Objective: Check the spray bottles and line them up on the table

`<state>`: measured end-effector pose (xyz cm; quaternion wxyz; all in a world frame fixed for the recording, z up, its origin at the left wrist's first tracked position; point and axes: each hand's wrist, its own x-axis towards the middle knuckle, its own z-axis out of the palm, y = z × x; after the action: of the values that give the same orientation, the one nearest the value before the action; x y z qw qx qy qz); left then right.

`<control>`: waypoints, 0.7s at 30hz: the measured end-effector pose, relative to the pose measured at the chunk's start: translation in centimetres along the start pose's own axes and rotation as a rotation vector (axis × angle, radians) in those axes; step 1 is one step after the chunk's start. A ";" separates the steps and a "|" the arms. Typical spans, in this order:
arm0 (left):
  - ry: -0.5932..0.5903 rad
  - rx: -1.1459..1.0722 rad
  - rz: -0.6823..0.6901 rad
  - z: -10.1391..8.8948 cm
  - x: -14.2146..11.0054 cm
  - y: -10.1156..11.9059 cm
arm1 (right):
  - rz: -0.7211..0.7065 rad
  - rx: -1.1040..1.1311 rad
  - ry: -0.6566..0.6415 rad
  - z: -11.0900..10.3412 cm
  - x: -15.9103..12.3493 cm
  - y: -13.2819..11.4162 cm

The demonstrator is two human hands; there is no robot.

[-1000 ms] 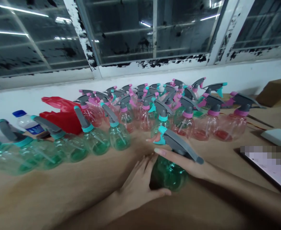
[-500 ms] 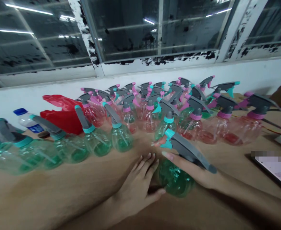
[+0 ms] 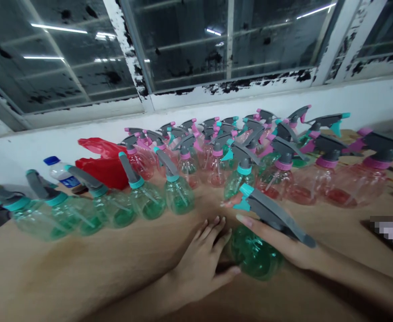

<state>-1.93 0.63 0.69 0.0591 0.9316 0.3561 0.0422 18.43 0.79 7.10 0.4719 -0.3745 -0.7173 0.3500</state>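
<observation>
A green spray bottle [image 3: 257, 255] with a grey and turquoise trigger head stands in front of me on the table. Round its neck, just under the spray head, my right hand [image 3: 276, 239] is wrapped; the fingertips show beyond the nozzle side. My left hand [image 3: 205, 257] lies palm down beside the bottle's left side, fingers stretched forward and thumb pointing at its base. Whether the thumb touches the bottle I cannot tell. Nothing shows in the left hand. Behind it stand more green bottles [image 3: 180, 197] with turquoise collars.
Pink spray bottles [image 3: 342, 185] crowd the back and right of the wooden table [image 3: 116, 264]. At the left are a red plastic bag [image 3: 105, 167] and a blue-capped bottle [image 3: 65, 175]. A dark-edged device [image 3: 380, 239] lies at the right, below a white wall with windows.
The view has shifted, so everything sits further right in the picture. Both hands keep the same pose at the green spray bottle.
</observation>
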 end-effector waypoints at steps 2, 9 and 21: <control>0.009 0.001 0.006 0.0 0.0 0.0 | -0.003 -0.005 0.007 0.0 0.0 -0.2; 0.026 -0.008 0.003 0.0 -0.1 0.0 | 0.007 0.003 0.018 0.0 -0.2 0.1; 0.059 -0.004 0.008 0.6 0.0 -0.3 | 0.051 -0.020 -0.027 -0.2 -0.2 0.3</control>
<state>-2.03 0.82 0.04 0.0505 0.9313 0.3537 0.0705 18.77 0.76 6.87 0.4494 -0.3926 -0.7172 0.3598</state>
